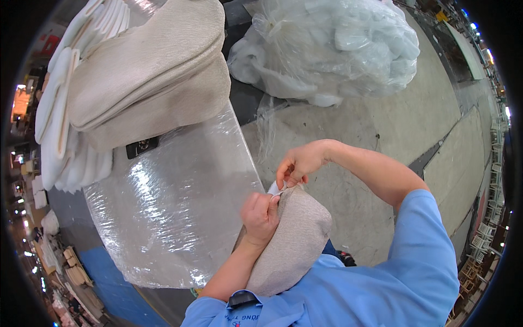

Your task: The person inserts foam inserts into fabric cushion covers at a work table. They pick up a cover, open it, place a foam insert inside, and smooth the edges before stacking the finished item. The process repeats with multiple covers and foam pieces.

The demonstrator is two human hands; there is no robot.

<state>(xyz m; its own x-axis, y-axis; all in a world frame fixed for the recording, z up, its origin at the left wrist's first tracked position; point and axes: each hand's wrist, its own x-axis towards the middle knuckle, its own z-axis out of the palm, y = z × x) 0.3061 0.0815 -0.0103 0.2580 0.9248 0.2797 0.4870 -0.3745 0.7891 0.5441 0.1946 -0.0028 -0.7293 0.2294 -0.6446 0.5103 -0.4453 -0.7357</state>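
A beige fabric cushion point(297, 234) leans against my front, tilted, with its narrow end away from me. A bit of white filling point(274, 188) shows at that end, by the cover's edge. My left hand point(260, 218) is closed on the cushion's far edge, thumb along the top. Just beyond it, my right hand point(301, 163) pinches the same end with bent fingers. What exactly lies between the right fingertips is partly hidden by the hand.
A plastic-wrapped table point(180, 196) stands at my left. It bears stacked beige cushions point(158, 60), white padding pieces point(57, 109) and a small black object point(141, 147). Ahead, a large clear bag of white filling point(332, 43) rests on the grey floor point(365, 212).
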